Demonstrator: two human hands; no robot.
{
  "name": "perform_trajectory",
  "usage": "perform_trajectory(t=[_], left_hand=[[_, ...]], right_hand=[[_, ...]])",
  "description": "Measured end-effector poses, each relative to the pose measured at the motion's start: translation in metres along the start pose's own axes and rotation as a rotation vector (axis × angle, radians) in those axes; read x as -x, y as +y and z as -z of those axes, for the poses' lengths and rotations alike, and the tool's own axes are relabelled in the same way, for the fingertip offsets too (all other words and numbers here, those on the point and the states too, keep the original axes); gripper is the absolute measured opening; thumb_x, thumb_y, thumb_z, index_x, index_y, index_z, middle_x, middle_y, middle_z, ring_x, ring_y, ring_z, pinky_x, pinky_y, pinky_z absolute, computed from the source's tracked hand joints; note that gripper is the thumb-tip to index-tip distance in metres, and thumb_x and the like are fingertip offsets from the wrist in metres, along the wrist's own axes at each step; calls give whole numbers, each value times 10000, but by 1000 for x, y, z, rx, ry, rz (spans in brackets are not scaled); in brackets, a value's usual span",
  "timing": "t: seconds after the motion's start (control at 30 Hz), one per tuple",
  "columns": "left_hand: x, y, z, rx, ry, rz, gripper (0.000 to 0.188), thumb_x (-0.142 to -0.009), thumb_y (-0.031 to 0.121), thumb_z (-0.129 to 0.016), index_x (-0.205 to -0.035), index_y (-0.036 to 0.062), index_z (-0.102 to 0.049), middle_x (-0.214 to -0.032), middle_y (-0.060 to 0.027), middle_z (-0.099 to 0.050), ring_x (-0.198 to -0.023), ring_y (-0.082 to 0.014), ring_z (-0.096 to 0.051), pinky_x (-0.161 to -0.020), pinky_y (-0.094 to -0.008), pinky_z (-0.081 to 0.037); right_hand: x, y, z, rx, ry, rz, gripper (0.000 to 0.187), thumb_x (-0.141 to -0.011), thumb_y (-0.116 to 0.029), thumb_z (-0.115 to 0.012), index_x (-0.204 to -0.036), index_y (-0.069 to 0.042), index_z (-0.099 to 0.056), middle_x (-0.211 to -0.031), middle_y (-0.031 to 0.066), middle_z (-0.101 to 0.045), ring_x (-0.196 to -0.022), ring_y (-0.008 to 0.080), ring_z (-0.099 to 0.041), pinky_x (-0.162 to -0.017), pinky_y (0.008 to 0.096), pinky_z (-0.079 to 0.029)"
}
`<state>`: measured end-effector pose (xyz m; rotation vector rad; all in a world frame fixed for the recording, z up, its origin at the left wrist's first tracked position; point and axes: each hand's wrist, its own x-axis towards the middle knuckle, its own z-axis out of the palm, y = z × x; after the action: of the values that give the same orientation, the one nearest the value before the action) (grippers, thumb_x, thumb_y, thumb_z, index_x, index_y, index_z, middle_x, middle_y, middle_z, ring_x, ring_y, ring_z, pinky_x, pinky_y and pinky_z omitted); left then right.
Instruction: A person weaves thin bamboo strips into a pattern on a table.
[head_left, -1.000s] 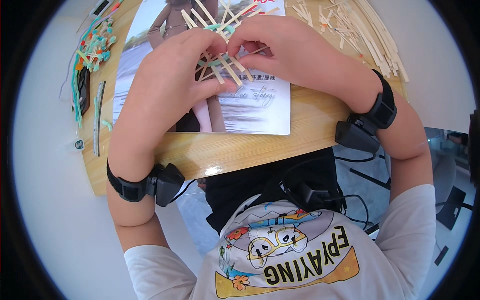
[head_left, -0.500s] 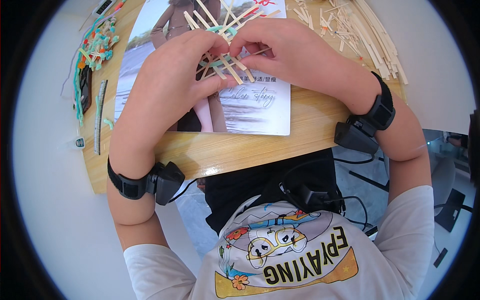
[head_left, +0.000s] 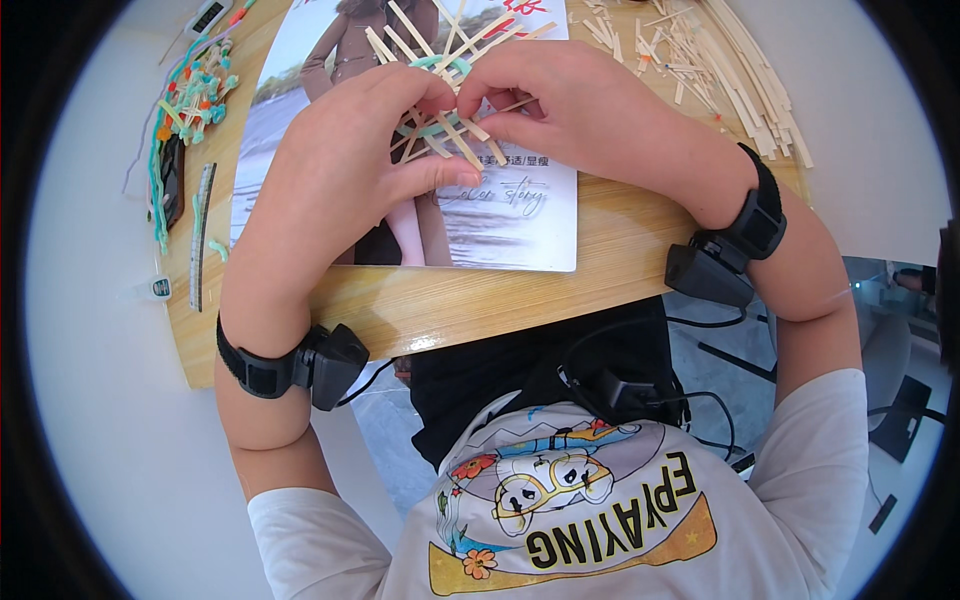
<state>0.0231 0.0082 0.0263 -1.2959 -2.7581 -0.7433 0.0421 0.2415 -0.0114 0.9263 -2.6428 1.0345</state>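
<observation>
A star-shaped weave of crossed pale wooden strips (head_left: 404, 38), with a light green band (head_left: 436, 129) threaded round its middle, is at the top centre above a magazine. My left hand (head_left: 365, 135) has its curled fingers on the weave's left side, thumb stretched out below the strips. From the right, my right hand (head_left: 545, 95) is closed, fingertips pinched at the weave's middle, and a thin strip end pokes out beside its fingers. Both hands' fingertips nearly meet. My fingers hide the centre of the weave.
Under the weave lies the printed magazine (head_left: 520, 235) on a wooden table (head_left: 480, 310). Loose strips (head_left: 745, 80) are heaped at the far right. At the left are colourful knotted pieces (head_left: 200, 90), a ruler (head_left: 202, 240) and a small bottle (head_left: 158, 288). Each forearm wears a black strapped device.
My left thumb has drawn slightly down and away from the lower strip ends. The weave and right hand stay in nearly the same place.
</observation>
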Motion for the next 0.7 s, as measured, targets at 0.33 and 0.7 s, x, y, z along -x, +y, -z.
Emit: perform_trajectory(t=[0.33, 0.7], left_hand=[[0, 2, 0, -36, 1, -20, 512, -718, 280, -889, -1123, 67, -660, -1053, -92, -721, -995, -272, -685, -859, -363, -534], [0, 2, -1, -40, 11, -20, 492, -747, 297, -872, -1122, 62, -656, -1049, -94, -717, -978, -281, -684, -856, -368, -531]], right_hand=[[0, 0, 0, -12, 14, 4, 165, -883, -202, -730, -1000, -86, -718, -926, 90, -707, -841, 261, -684, -758, 373, -541], [-1, 0, 1, -15, 19, 9, 170, -879, -217, -731, -990, -89, -729, -911, 90, -710, -847, 271, -688, -762, 388, -543]])
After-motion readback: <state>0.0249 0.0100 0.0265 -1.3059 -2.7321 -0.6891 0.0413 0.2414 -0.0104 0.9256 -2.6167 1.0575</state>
